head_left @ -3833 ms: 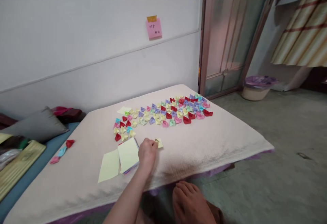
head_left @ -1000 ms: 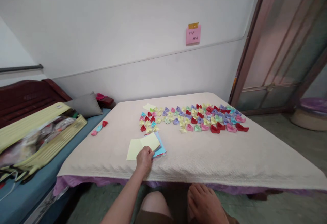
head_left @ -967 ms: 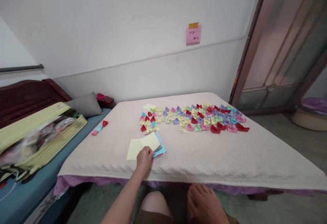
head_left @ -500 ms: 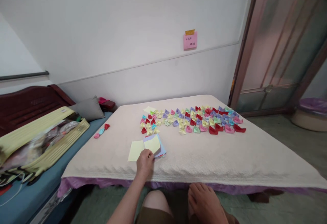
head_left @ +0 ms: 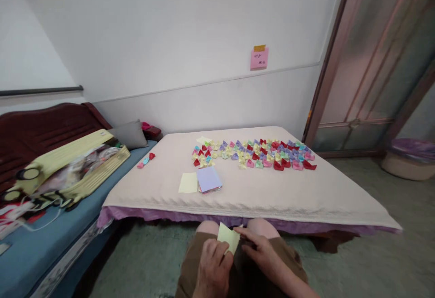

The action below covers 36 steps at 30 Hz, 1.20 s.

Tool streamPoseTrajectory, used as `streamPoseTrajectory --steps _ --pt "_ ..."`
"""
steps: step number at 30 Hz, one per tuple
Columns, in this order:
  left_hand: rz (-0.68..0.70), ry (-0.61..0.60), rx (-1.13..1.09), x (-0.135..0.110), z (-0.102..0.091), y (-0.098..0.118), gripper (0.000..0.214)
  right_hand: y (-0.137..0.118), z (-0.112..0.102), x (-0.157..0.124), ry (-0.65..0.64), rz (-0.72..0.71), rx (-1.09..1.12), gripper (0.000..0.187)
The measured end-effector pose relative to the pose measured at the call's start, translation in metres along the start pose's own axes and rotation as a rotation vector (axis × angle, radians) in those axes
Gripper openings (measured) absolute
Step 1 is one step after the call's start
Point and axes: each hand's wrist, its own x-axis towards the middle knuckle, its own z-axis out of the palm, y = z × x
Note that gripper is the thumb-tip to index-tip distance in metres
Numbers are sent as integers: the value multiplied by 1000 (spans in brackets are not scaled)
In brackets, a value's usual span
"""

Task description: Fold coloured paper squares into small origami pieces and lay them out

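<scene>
Over my lap I hold a pale yellow paper sheet [head_left: 227, 237], tilted and slightly bent. My left hand [head_left: 215, 261] is closed on its lower left part, with the thumb over the front. My right hand [head_left: 261, 252] has its fingertips at the sheet's upper right edge; the grip there is partly hidden. Beyond my knees, on the covered table, lies a stack of coloured paper squares [head_left: 209, 179] with a lilac one on top. Touching its left side is a flat yellow square [head_left: 188, 183].
Several rows of small folded paper boats [head_left: 261, 153] spread across the table's cream cover [head_left: 258, 196]. A few more folded pieces [head_left: 146, 160] sit at the far left. A pink note [head_left: 258, 59] is taped to the wall. A bed with an opened yellow bag [head_left: 78, 166] stands left.
My left hand has drawn the yellow sheet from the stack back to my lap. My right hand has come off my knee to the sheet. The lilac square is now uncovered.
</scene>
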Motion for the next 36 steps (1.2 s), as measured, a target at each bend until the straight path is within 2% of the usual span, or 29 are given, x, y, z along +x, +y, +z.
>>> streamPoseTrajectory --steps 2,4,6,9,11,12,14,17,20,22,25,29,31,33,36 --pt "-35 2 -65 -4 -19 9 24 -17 4 -6 43 15 67 24" --pt "-172 21 -173 -5 -43 14 13 -37 2 -14 93 3 74 22" --pt "-444 123 -320 -4 -67 18 12 -60 -6 -24 140 -21 89 21" --pt "-968 375 -706 4 -99 34 33 -105 -20 -45 290 -71 218 18" --pt "-1150 426 -1081 14 -115 55 41 -138 -25 -61 344 -81 316 19" --pt "-1141 360 -1299 20 -122 67 42 -154 -26 -69 348 -108 336 19" --pt "-1022 230 -1641 30 -133 92 44 -178 -25 -82 349 -173 311 16" --pt "-954 154 -1784 39 -143 114 46 -196 -23 -95 317 -277 217 11" --pt "-991 263 -1682 37 -148 112 52 -194 -24 -99 237 -380 97 12" --pt "-1027 348 -1575 32 -151 106 59 -189 -25 -99 213 -391 37 16" --pt "-1063 344 -1491 29 -160 101 82 -183 -28 -100 211 -281 76 16" --pt "-1087 330 -1444 34 -170 113 98 -186 -27 -101 131 -119 158 23" --pt "-1083 324 -1424 35 -171 120 97 -192 -25 -101 83 -72 138 25" --pt "-1064 325 -1375 32 -169 123 91 -196 -23 -100 88 -61 127 22" --pt "-963 303 -1186 24 -165 116 68 -201 -23 -99 127 -69 92 23"
